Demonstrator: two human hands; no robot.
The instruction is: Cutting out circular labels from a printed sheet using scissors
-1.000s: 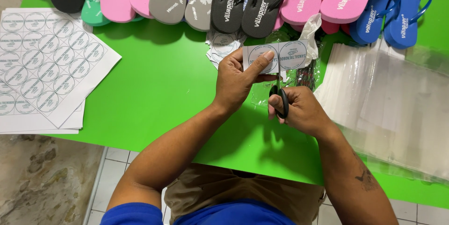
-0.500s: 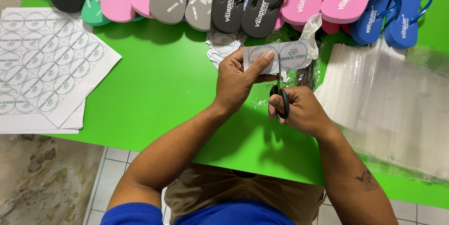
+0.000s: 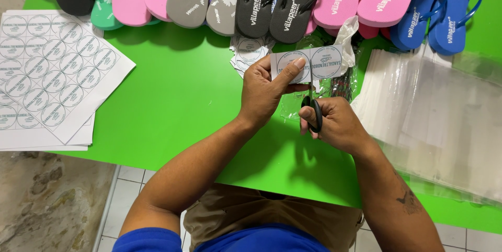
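- The left hand (image 3: 266, 92) pinches a paper strip (image 3: 308, 63) with two round labels, held above the green table (image 3: 183, 100)
- The right hand (image 3: 337, 124) grips black scissors (image 3: 314, 110), blades up at the strip's middle
- A small stack of cut labels (image 3: 248, 50) lies just beyond the left hand
- Label sheets (image 3: 49, 74) lie far left
- Clear plastic bags (image 3: 434, 110) pile up on the right
- A row of flip-flops (image 3: 261, 1) lines the far edge

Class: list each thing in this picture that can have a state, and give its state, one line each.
Paper strip: held up, partly cut.
Scissors: gripped, cutting the strip.
Left hand: pinching the strip.
Right hand: closed around the scissors.
Label sheets: stacked flat, uncut.
Plastic bags: piled flat.
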